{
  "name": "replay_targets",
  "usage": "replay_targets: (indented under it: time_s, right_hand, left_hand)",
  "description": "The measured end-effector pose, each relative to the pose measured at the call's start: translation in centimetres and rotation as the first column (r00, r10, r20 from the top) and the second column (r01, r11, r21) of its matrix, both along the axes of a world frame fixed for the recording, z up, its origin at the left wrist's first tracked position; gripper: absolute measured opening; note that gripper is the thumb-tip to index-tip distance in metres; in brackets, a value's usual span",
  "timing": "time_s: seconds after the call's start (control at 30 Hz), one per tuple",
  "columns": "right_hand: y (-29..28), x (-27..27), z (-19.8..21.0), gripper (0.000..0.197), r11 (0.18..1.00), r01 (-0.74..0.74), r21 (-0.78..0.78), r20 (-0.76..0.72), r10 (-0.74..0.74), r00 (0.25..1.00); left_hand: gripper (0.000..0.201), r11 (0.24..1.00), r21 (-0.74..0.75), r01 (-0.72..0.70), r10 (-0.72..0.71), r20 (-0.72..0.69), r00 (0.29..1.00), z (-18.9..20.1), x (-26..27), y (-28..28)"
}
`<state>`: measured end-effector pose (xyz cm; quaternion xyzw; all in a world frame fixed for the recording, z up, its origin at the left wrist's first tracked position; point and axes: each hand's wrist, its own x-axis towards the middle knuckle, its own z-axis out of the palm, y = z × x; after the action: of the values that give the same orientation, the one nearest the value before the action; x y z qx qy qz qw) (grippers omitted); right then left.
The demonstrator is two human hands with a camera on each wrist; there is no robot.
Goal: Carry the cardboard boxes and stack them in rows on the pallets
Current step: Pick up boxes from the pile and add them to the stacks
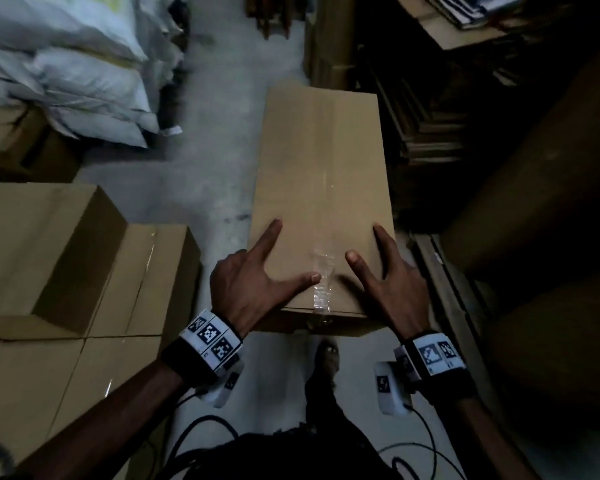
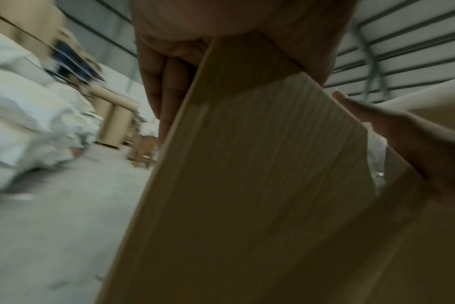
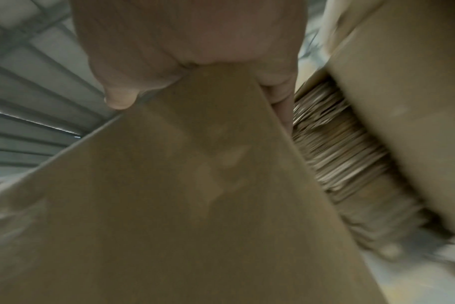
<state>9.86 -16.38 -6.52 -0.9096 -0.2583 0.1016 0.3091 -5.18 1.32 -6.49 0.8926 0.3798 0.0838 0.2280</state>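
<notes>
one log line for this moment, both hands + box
phase: carrying | cardboard box: held off floor | left hand: grips near left corner | right hand: grips near right corner | stacked boxes: at left

Three stacked boxes [image 1: 49, 258], one carried box [image 1: 321, 188]

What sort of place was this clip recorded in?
Most likely a warehouse or packaging storeroom: sealed cardboard boxes stacked in rows, heaped white sacks, bundles of flattened cardboard and a bare concrete floor. Both hands carry another cardboard box.
</notes>
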Motion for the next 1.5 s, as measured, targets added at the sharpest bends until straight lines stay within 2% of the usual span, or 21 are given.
replay_targets:
  time_s: [0.2, 0.43, 0.6, 0.87, 1.03, 1.17, 1.33, 1.5]
  right_hand:
    - [11.8, 14.8, 2.4, 0.108, 0.974, -0.226, 0.011, 0.005, 0.226, 0.974]
    - [27.5, 24.9, 3.6, 0.104, 0.871, -0.491, -0.010, 0.055, 0.491, 0.870]
    - [40.2, 29.0, 3.1, 0.097, 0.772, -0.635, -0.027, 0.114, 0.634, 0.765]
    - [63.9, 31.5, 4.0, 0.104, 0.594, -0.803, -0.056, 0.163, 0.798, 0.580]
    - [76.0, 29.4, 4.6, 0.104, 0.426, -0.903, -0.058, 0.153, 0.897, 0.414]
    - [83.6, 24.9, 4.4, 0.112, 0.236, -0.971, -0.045, 0.122, 0.966, 0.229]
    - [92.3, 17.2, 2.9, 0.106, -0.086, -0.996, -0.021, 0.088, 0.992, -0.088]
    - [99.2, 8.6, 1.8, 0.107, -0.424, -0.906, -0.010, 0.056, 0.904, -0.424]
  left_hand:
    - [0.111, 0.973, 0.016, -0.228, 0.229, -0.036, 0.973, 2.4, 11.3, 7.8]
    - [0.113, 0.860, 0.029, -0.509, 0.508, 0.019, 0.861, 1.7, 17.9, 18.1]
    - [0.112, 0.775, 0.020, -0.631, 0.629, 0.069, 0.774, 0.6, 21.1, 27.1]
    - [0.111, 0.615, -0.048, -0.787, 0.785, 0.132, 0.605, 0.0, 23.4, 44.4]
    - [0.110, 0.437, -0.069, -0.897, 0.894, 0.140, 0.424, 0.3, 21.9, 52.1]
    - [0.112, 0.251, -0.018, -0.968, 0.964, 0.098, 0.248, 0.7, 18.9, 55.4]
    - [0.114, -0.065, 0.058, -0.996, 0.994, 0.096, -0.059, 0.2, 15.2, 57.9]
    - [0.114, -0.416, 0.085, -0.905, 0.909, 0.065, -0.411, 0.4, 13.7, 59.8]
